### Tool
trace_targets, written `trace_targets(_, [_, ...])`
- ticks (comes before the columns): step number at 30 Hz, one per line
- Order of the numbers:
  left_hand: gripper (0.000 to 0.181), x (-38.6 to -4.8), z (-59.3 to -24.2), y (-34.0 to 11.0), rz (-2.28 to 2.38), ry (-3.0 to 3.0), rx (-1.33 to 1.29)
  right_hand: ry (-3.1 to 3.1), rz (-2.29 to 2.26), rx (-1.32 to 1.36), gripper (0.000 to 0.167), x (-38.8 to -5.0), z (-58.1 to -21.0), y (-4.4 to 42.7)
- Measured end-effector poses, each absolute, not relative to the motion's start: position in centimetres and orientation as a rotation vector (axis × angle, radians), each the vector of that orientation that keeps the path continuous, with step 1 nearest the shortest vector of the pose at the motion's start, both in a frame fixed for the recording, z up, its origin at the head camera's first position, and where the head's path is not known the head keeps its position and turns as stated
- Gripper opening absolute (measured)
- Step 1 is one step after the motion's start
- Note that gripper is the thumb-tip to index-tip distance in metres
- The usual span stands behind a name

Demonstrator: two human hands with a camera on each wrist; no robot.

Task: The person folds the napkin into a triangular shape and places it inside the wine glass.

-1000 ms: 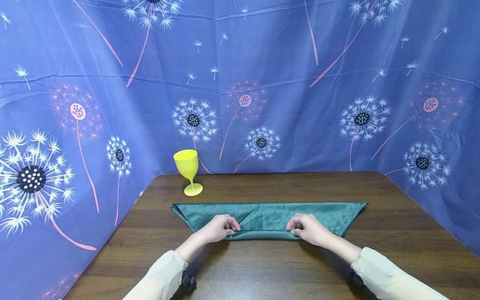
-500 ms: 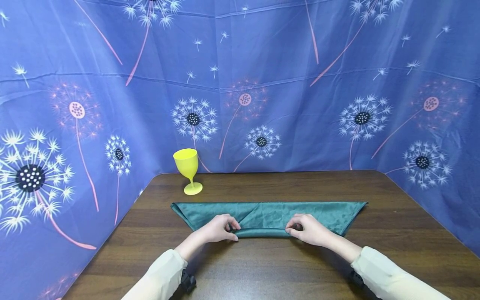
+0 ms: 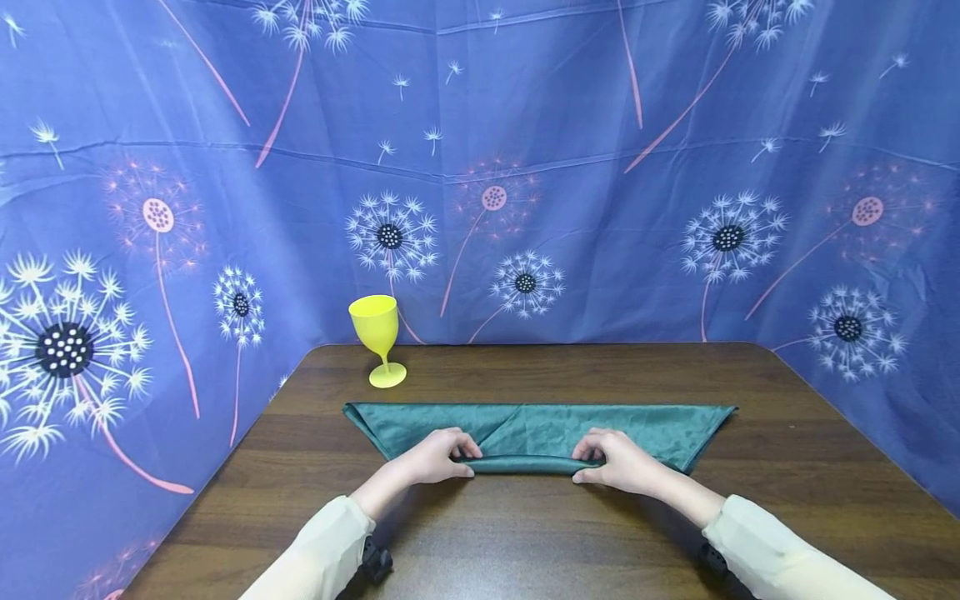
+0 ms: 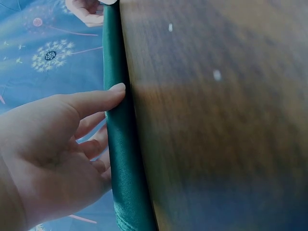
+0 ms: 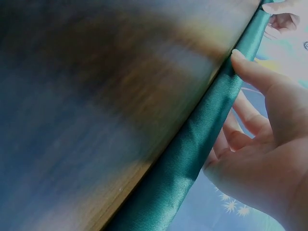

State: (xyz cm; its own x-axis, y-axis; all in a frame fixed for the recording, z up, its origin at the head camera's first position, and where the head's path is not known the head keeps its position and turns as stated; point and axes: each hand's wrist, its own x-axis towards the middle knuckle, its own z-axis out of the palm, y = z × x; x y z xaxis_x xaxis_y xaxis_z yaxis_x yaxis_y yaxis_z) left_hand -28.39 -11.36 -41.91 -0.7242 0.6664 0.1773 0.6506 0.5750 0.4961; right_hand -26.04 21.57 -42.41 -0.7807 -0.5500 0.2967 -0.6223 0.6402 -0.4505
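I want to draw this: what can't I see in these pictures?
Head view: inside bottom of yellow goblet, hidden by its wall.
Head view: underside of green cloth, hidden by its top.
Left wrist view: table grain, blurred.
Right wrist view: left hand, partly past the edge.

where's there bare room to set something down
Bare table: right of the yellow goblet, behind the green cloth, and in front of the cloth between the sleeves. Crowded: the rolled front edge, held by the left hand and right hand.
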Motion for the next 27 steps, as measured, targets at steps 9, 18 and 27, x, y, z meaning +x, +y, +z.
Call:
trace_targets(9, [0.014,-28.44,-41.73,-11.31,0.828,2.791,1.131,-2.700,0.834,0.974,0.018,-25.90,-42.17,21.49])
trace_targets(18, [0.011,-28.37,-41.74,-11.18,0.886,2.797,1.060,-2.729,0.846,0.921,0.015,-25.95,-42.08,21.44])
trace_targets(27, [0.010,-28.18,-41.69,-11.24,0.901,2.794,1.026,-2.761,0.823,0.880,0.011,-25.83,-42.09,21.41])
